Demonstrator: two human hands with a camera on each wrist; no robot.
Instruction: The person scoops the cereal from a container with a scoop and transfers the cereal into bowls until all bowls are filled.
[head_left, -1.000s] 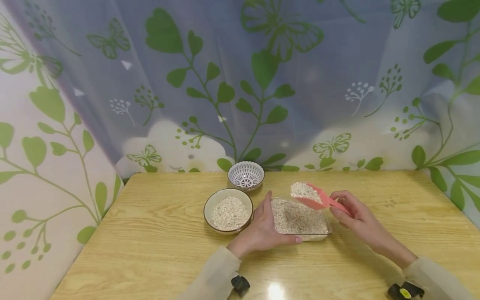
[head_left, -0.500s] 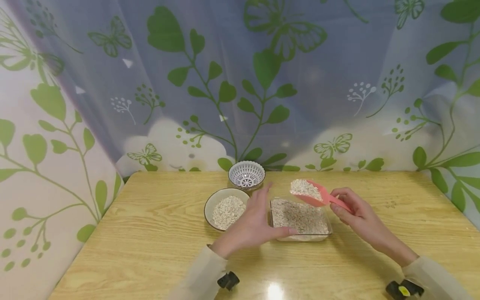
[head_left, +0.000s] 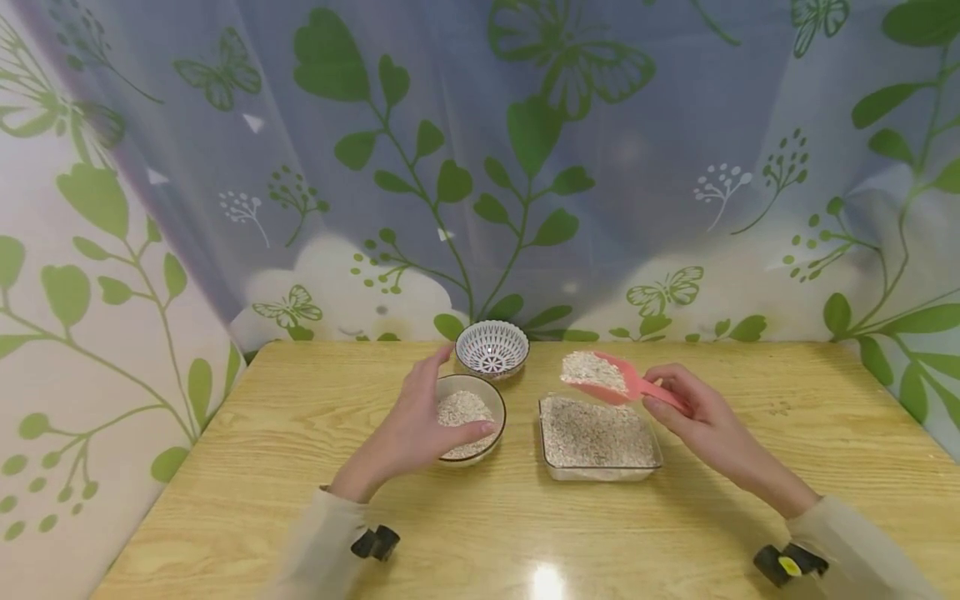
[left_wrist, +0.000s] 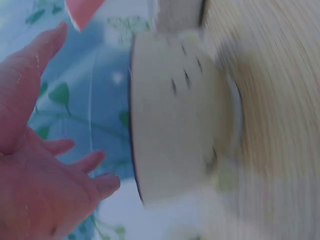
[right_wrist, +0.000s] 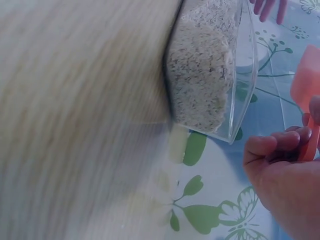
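Note:
In the head view my right hand (head_left: 697, 421) grips the handle of a pink scoop (head_left: 630, 385) heaped with oats (head_left: 592, 372). The scoop hangs above the back edge of a clear rectangular glass container (head_left: 600, 473) filled with oats. My left hand (head_left: 408, 429) is at the left side of a cream bowl (head_left: 501, 417) with a dark rim, which has oats in it. Its thumb and fingers are spread over the bowl's near and left rim. In the left wrist view, a gap shows between this hand and the bowl's outer wall (left_wrist: 170, 120).
Behind the cream bowl stands a small white bowl with a dark lattice pattern (head_left: 492, 350), close to the table's back edge. A leaf-printed curtain (head_left: 585, 208) hangs right behind the wooden table (head_left: 300, 450).
My left hand has left the glass container and moved left to the cream bowl. The right hand has shifted slightly left with the loaded scoop.

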